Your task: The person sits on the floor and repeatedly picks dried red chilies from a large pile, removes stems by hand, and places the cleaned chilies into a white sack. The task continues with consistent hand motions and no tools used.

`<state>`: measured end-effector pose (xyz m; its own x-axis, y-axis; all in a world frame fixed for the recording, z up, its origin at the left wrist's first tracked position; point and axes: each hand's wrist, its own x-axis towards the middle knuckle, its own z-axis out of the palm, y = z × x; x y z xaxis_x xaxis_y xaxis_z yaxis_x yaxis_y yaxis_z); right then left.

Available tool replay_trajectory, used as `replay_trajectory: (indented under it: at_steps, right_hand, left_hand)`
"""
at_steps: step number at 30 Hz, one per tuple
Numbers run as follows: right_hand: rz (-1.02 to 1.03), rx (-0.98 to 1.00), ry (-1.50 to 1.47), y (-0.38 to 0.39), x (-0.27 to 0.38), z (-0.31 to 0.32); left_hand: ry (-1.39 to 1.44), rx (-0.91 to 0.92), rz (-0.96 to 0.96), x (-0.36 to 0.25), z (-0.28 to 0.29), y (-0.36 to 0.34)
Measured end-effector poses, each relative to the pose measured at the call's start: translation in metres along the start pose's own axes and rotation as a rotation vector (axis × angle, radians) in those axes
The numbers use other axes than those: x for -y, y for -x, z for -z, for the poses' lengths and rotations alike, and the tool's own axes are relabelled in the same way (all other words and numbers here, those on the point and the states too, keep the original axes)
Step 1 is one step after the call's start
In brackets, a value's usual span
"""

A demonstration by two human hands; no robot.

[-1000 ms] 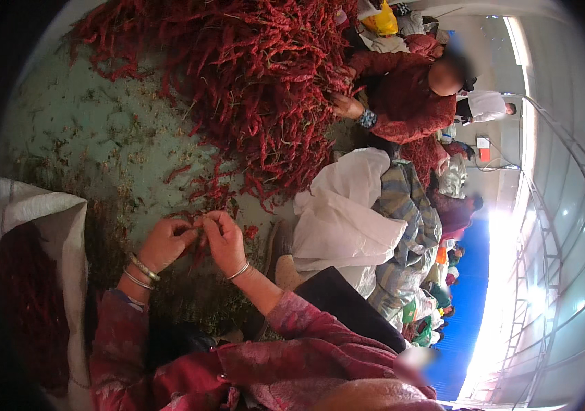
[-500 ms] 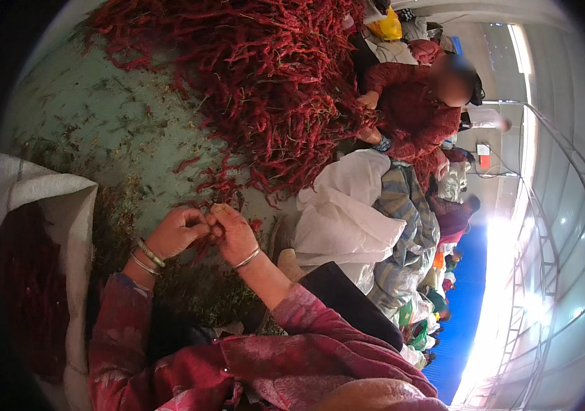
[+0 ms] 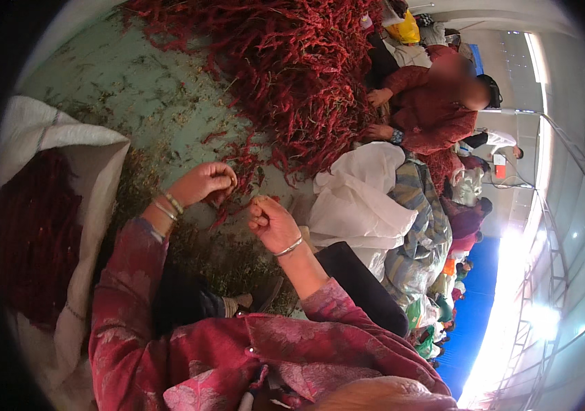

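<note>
My left hand point(image 3: 203, 183), with bracelets at the wrist, is closed, and red dried chili peppers point(image 3: 220, 214) show just below its curled fingers. A short gap to the right, my right hand point(image 3: 275, 225) is closed in a pinch; what its fingertips hold is too small to make out. Loose dried chilies point(image 3: 244, 159) lie on the floor beyond both hands. Behind them rises a large heap of dried red chilies point(image 3: 292, 82). On my left stands an open white woven sack point(image 3: 104, 198) with dark red chilies point(image 3: 35, 236) inside.
Bits of stem and leaf litter cover the greenish floor point(image 3: 162, 89). To the right lie a white sack point(image 3: 361, 195) and a striped sheet point(image 3: 419, 229). A co-worker in red point(image 3: 436, 113) has both hands at the heap's edge. More people and sacks line the far right.
My hands have come apart; they were together at the fingertips. The left rose a little and the right shifted rightward. The whole view has also shifted slightly.
</note>
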<state>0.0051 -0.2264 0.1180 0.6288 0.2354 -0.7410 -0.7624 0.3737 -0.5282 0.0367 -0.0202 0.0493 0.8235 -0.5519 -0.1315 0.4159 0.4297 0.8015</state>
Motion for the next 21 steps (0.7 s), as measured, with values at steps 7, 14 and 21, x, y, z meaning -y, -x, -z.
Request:
replay_trajectory:
  at_steps: [7, 14, 21]
  right_hand:
    - [0.041, 0.009, 0.214, 0.031, -0.012, 0.017]
    - [0.105, 0.026, 0.396, 0.030, -0.021, 0.042]
    - [0.054, 0.048, 0.575, 0.007, -0.046, 0.055]
  left_hand:
    - [-0.692, -0.544, -0.272, -0.048, -0.010, 0.053]
    - [-1.209, -1.303, -0.262, -0.106, -0.006, 0.210]
    - [-1.563, -1.311, -0.124, -0.111, -0.017, 0.215]
